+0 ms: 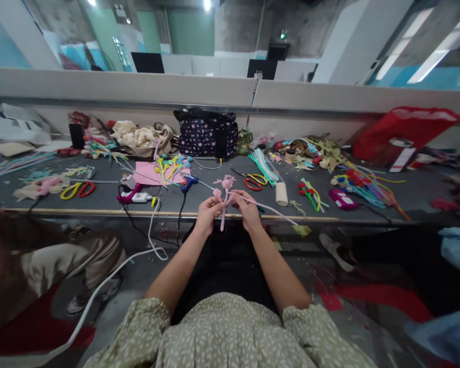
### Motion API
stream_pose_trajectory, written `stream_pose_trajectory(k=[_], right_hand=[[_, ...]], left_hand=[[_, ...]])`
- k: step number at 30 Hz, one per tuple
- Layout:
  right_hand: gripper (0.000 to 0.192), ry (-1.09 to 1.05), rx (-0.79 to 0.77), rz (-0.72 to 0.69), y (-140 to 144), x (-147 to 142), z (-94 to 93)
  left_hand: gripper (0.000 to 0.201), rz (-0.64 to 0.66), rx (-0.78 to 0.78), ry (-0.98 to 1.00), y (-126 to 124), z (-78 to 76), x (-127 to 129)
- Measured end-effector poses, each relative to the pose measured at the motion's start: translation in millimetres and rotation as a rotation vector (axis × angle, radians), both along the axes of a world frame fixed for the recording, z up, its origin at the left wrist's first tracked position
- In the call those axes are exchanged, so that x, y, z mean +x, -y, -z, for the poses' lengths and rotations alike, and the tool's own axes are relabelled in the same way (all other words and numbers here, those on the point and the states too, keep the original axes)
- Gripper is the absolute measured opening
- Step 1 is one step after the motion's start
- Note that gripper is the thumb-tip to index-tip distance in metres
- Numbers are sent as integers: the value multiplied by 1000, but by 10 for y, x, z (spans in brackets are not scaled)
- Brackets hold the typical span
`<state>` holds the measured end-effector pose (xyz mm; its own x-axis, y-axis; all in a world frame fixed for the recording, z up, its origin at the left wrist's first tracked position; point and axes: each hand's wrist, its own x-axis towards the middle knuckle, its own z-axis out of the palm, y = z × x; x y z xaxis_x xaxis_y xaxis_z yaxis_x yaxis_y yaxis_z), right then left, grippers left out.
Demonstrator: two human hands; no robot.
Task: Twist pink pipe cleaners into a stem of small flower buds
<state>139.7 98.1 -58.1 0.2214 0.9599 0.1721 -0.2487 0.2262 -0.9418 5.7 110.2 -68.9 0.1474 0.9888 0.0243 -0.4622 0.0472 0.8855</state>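
My left hand (208, 212) and my right hand (247, 208) meet over the table's front edge, both gripping a pink pipe-cleaner flower (226, 186). Its fuzzy petals stick up between the two hands and its stem hangs down between them. A long pink pipe cleaner (276, 210) trails from my right hand off to the right along the table edge. A blue glue gun (189, 181) lies just beyond my left hand.
The grey table (368, 209) holds red-and-yellow scissors (253, 181), a roll of tape (281, 193), bundles of coloured pipe cleaners (362, 184), a dotted bag (208, 134) and a pink glue gun (132, 195). A white cable (111, 278) hangs off the front. Other people sit at left and right.
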Motion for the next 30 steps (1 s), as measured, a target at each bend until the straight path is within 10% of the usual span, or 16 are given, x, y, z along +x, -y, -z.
stream_pose_trajectory(k=[30], right_hand=[[18,11,42,55,-1558,-47,-241]], left_hand=[[37,-13,-203,234,-1592,-356,261]])
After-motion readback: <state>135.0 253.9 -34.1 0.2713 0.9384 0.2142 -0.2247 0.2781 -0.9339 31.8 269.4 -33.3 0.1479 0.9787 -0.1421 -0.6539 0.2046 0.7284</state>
